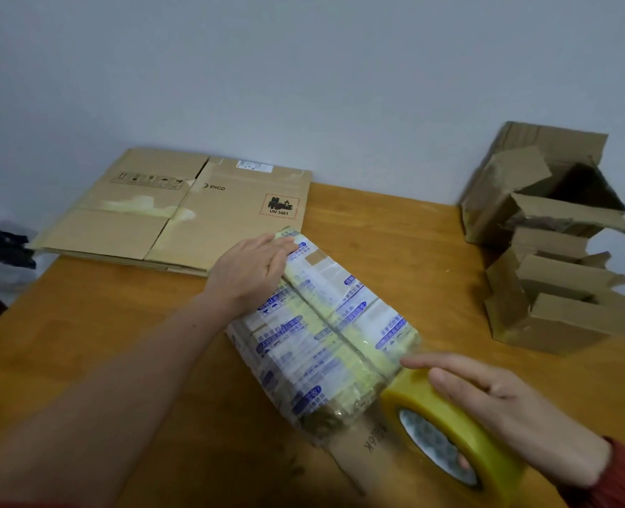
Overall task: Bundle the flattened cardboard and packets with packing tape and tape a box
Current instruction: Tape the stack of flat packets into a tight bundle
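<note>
**Tape roll waits at the bundle's near end**

The tape roll, gripped by the right hand with fingers curled over its rim, sits just beside the near end of the bundle of packets. The bundle lies on the worktop, its long axis running away from the roll toward the far left. The left hand, fingers flat, presses the bundle's far end. Any next strip probably follows that axis, led by the right hand.

Print on the flattened cardboard
"PICO" stands by its middle fold; right of that, a red-dashed label reads "UN 3481". Blue print on the taped bundle in front of it is too blurred to read.
</note>
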